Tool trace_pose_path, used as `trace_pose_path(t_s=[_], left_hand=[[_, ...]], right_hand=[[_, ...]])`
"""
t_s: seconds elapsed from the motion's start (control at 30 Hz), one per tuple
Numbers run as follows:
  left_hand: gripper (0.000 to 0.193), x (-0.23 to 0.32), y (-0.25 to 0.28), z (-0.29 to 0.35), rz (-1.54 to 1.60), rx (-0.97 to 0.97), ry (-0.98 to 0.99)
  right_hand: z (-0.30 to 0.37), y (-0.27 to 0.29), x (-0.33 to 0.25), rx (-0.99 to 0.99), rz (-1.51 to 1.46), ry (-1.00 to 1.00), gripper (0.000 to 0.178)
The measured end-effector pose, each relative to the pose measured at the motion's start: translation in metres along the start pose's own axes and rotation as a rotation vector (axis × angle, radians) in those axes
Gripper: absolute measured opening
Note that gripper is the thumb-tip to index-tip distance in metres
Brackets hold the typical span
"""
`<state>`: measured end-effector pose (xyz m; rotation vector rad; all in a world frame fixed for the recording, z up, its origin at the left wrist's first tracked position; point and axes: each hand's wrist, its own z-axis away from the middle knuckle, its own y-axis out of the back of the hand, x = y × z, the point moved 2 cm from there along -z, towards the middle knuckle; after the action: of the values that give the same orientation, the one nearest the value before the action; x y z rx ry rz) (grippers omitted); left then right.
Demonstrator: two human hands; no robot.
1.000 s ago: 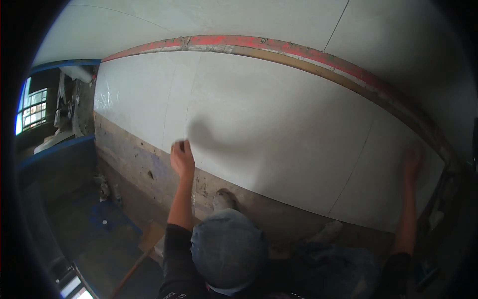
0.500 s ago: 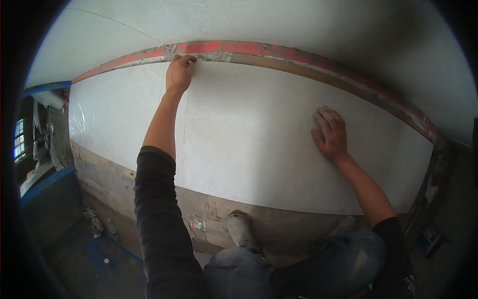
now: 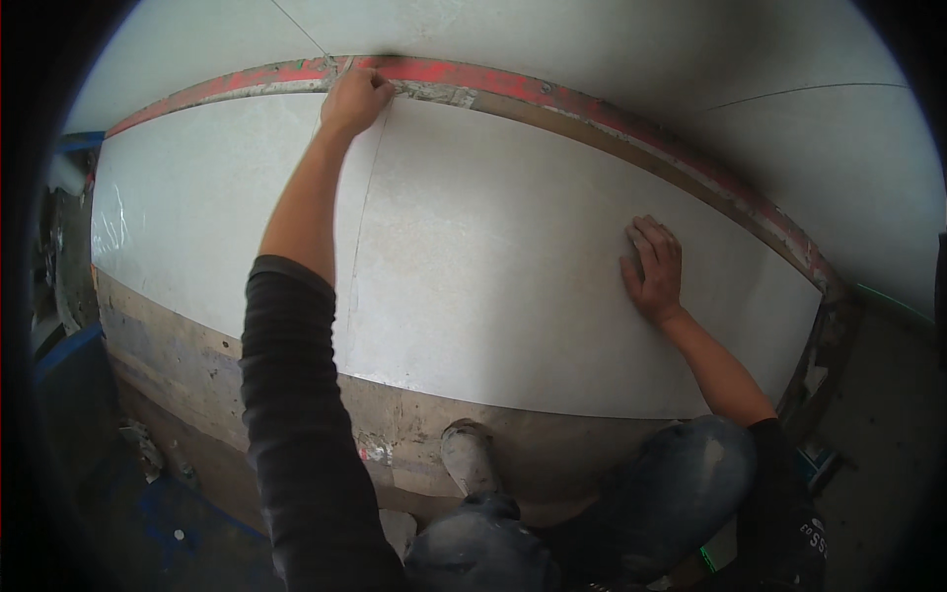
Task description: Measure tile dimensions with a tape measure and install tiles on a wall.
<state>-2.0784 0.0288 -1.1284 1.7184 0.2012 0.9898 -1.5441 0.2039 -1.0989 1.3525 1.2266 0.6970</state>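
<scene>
Two large pale tiles lie side by side: a left tile (image 3: 207, 187) and a wider right tile (image 3: 473, 257), with a thin seam between them. Along their far edge runs a dirty red strip (image 3: 444, 72) at the foot of the pale wall (image 3: 592, 39). My left hand (image 3: 353, 103) is at the top of the seam, fingers curled down by the strip; whatever they grip is hidden. Flat on the right part of the right tile rests my right hand (image 3: 654, 271), its fingers stretched out and holding nothing.
A stained brown surface (image 3: 187, 316) borders the tiles' near edge, where my dusty boot (image 3: 467, 456) stands. Scraps of debris (image 3: 143, 449) lie at lower left. A dark bluish object (image 3: 817, 462) sits at right, beyond the right tile's end.
The view has shifted, so the tiles' left end sits further left and the red strip higher. My left hand stays at the seam, its fingers more tucked. My right hand stays flat.
</scene>
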Motion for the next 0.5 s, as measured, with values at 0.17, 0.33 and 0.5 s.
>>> trace_pose_path(t_s=[0.17, 0.33, 0.5], left_hand=[[0.045, 0.057, 0.001, 0.093, 0.277, 0.411, 0.289], [0.046, 0.109, 0.003, 0.371, 0.513, -0.115, 0.704], [0.054, 0.195, -0.029, 0.536, 1.149, -0.836, 1.203]], right_hand=[[0.010, 0.007, 0.019, -0.031, 0.058, -0.006, 0.047], [0.021, 0.020, 0.052, -0.011, 0.101, -0.216, 0.051], [0.051, 0.044, 0.148, -0.022, 0.250, -0.423, 0.053]])
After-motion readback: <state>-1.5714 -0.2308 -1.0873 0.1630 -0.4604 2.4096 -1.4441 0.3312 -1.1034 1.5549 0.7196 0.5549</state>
